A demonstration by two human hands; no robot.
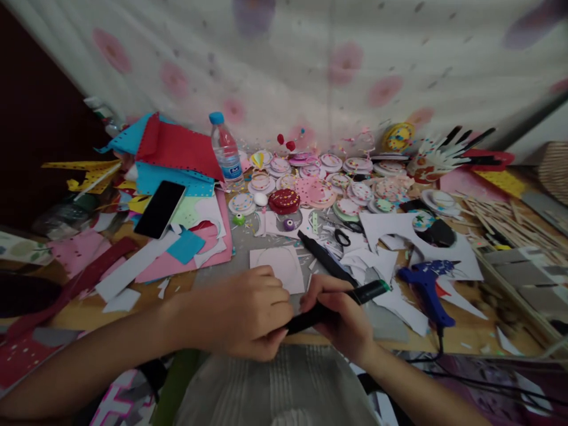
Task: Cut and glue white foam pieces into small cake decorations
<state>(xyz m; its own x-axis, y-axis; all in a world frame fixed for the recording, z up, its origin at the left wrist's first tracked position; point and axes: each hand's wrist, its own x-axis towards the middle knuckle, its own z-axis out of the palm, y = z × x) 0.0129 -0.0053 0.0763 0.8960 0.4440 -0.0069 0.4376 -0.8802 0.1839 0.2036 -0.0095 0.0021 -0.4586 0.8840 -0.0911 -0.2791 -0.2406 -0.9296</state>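
Above the table's front edge, my right hand (344, 319) is closed around a thick black marker (310, 318) with a green end, which points up to the right. My left hand (248, 310) is closed on the marker's lower left end; its fingertips are partly hidden and slightly blurred. Just beyond my hands lies a piece of white card (278, 267) with a faint curved line on it. A second black marker (326, 257) rests on the table to its right, close to black-handled scissors (342, 237) and white paper offcuts (404, 305).
A blue glue gun (428, 290) with a cable lies at right, near wooden sticks (501, 228). Several decorated paper discs (284, 201) fill the back. At left are a phone (160, 208), a water bottle (227, 155) and red felt (180, 145).
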